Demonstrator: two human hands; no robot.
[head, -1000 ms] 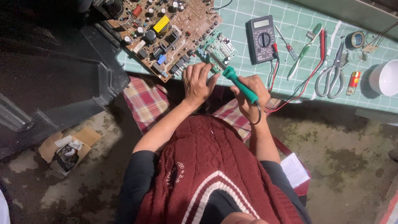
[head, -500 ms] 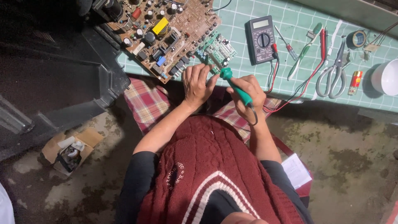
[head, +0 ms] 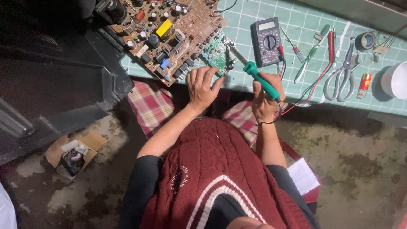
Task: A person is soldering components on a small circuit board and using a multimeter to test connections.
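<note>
Soldering iron (head: 261, 82) in right hand (head: 265, 101) — tip blurred over small green board (head: 218, 55).

Over on the green grid mat (head: 296, 19), a dark multimeter (head: 266, 41) lies flat, its red and black probe leads (head: 316, 82) trailing off to the right. Just beside it lies a small red-handled screwdriver (head: 292, 45) and a green-handled tool (head: 313, 57). Grey-handled scissors (head: 341, 74) rest further right, near a roll of tape (head: 365, 40) and a small red and yellow cylinder (head: 363, 85). A white bowl (head: 396, 80) sits at the right edge. Down on the stained floor, an open cardboard box (head: 74, 153) holds small parts, and a dark plastic housing (head: 55, 76) fills the left side.
</note>
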